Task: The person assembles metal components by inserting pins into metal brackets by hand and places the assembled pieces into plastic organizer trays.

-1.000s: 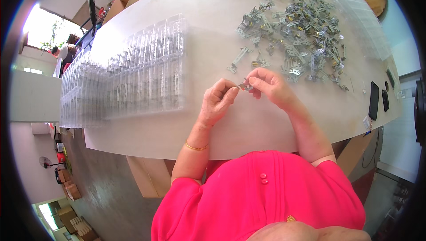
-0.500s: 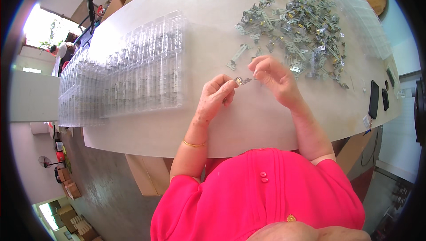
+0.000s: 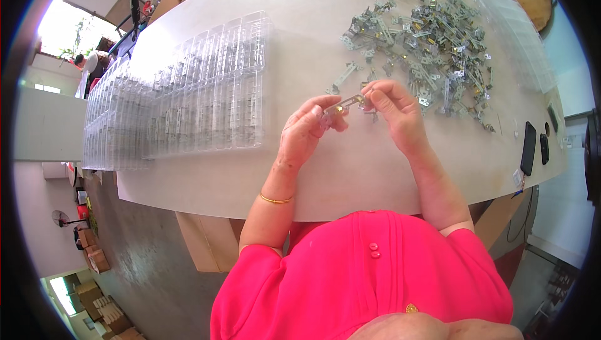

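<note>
Between my two hands, above the near middle of the table, is a small metal bracket [image 3: 350, 100] with brass-coloured bits on it. My left hand [image 3: 308, 128] grips its left end between thumb and fingers. At the other end, the thumb and forefinger of my right hand [image 3: 396, 110] are pinched together on it. Fingers partly cover the piece, so its full shape is hidden. Beyond my right hand spreads a loose heap of similar metal brackets [image 3: 432, 46]. One bracket [image 3: 345, 75] lies apart at the heap's near left side.
Clear plastic compartment trays [image 3: 206, 90] filled with metal parts stand at the left on the pale table [image 3: 300, 21]. Another clear tray [image 3: 516, 40] lies at the far right. A black phone [image 3: 528, 148] rests near the right edge. Below the table is a cardboard box [image 3: 206, 240].
The bracket has turned and now stretches from hand to hand. My right fingers have come down onto its end, and my left hand has opened its grip slightly. The view has shifted a little.
</note>
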A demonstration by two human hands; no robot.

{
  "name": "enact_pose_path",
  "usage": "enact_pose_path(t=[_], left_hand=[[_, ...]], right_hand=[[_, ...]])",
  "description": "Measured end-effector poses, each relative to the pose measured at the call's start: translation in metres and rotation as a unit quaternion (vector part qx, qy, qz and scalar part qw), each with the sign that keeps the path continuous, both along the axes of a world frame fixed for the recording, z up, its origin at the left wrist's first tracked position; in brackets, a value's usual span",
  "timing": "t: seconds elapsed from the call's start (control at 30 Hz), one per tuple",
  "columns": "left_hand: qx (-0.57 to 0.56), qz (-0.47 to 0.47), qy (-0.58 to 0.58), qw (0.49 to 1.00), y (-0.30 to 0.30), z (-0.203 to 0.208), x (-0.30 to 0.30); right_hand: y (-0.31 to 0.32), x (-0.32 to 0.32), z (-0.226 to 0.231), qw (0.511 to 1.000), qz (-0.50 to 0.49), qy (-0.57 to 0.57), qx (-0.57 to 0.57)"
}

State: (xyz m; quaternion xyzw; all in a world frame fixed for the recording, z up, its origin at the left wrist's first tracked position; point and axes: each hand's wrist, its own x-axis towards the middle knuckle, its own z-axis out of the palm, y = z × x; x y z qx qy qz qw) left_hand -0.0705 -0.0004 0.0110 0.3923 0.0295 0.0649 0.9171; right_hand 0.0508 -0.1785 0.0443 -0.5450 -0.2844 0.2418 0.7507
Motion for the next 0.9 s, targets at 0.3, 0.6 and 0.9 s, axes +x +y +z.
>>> enact_pose_path(t=[0.3, 0.6, 0.9], left_hand=[[0.169, 0.078, -0.053, 0.981, -0.008, -0.001, 0.002], [0.135, 0.072, 0.047, 0.987, -0.005, 0.002, -0.002], [0.298, 0.088, 0.102, 0.945, -0.007, 0.001, -0.002]], right_hand=[[0.005, -0.005, -0.003, 0.991, 0.003, 0.131, 0.017], [0.002, -0.011, 0.002, 0.995, -0.002, 0.053, -0.08], [0.005, -0.024, -0.001, 0.987, -0.011, -0.116, -0.114]])
